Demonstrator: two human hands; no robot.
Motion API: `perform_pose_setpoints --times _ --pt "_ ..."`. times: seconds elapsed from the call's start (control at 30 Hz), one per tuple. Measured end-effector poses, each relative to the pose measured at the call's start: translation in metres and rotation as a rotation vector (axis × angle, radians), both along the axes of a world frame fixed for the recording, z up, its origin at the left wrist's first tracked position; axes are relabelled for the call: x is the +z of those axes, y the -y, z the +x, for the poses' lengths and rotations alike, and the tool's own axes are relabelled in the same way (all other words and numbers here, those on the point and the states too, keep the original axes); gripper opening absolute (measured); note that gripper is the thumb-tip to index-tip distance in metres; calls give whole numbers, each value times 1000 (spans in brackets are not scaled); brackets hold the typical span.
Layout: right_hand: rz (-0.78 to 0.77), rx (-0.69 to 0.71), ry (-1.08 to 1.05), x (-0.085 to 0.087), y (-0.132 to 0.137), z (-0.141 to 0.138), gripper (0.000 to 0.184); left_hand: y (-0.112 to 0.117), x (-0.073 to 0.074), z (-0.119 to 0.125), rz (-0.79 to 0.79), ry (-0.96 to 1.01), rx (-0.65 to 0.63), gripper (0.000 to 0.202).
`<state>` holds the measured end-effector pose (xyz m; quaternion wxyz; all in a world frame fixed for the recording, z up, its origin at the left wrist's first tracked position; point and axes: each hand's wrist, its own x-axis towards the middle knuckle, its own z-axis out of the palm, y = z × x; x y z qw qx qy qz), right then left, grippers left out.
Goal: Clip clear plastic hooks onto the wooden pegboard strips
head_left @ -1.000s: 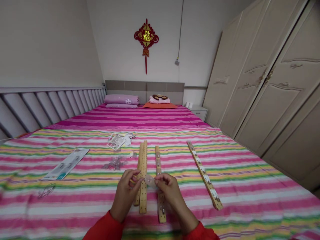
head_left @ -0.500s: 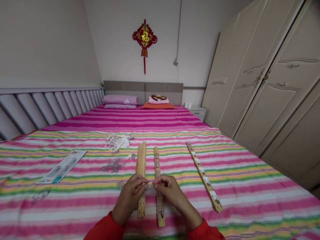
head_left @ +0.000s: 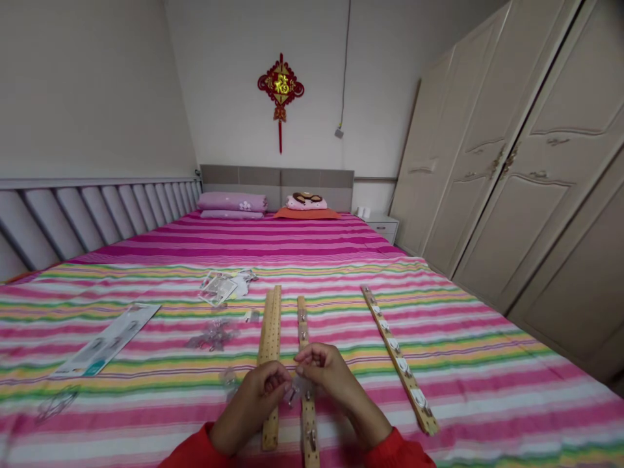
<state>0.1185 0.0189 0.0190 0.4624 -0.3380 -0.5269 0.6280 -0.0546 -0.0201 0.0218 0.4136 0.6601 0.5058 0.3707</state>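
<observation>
My left hand [head_left: 257, 398] and my right hand [head_left: 326, 376] meet low in the middle, both pinched on a small clear hook with a metal part [head_left: 297, 392]. They hover over two wooden strips lying lengthwise on the striped bedspread: a perforated strip [head_left: 270, 344] under the left hand and a narrower strip with metal hooks [head_left: 305, 364] under the right hand. A third wooden strip with several white hooks [head_left: 397, 354] lies apart to the right.
Opened clear packets [head_left: 220, 286] and loose clear pieces [head_left: 213, 335] lie left of the strips, with a long white card [head_left: 103, 341] farther left. Pillows [head_left: 234, 201] sit at the headboard. A wardrobe [head_left: 511, 169] lines the right side, a padded wall panel the left.
Both hands have drawn nearer to me and lower over the strips, still pinching the small clear piece. The view has tipped slightly upward.
</observation>
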Motion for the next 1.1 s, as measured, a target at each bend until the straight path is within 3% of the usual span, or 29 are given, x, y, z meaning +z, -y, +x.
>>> perform_pose_setpoints --times 0.17,0.3,0.5,0.67,0.93,1.1 --pt "-41 -147 -26 -4 -17 0 33 -14 9 2 -26 112 31 25" --pt "-90 -326 -53 -9 -33 2 40 -40 10 1 -107 261 151 31" --pt "-113 -295 -97 -19 -53 -6 38 -84 -4 13 -199 442 277 35" --pt "-87 -334 -95 -26 -86 -11 28 -122 -12 23 -248 528 342 33" --pt "75 -386 71 -46 -156 -7 20 -191 -22 27 -224 487 402 17" --pt "87 -373 81 -58 -185 -8 21 -220 -35 30 -187 406 424 9"
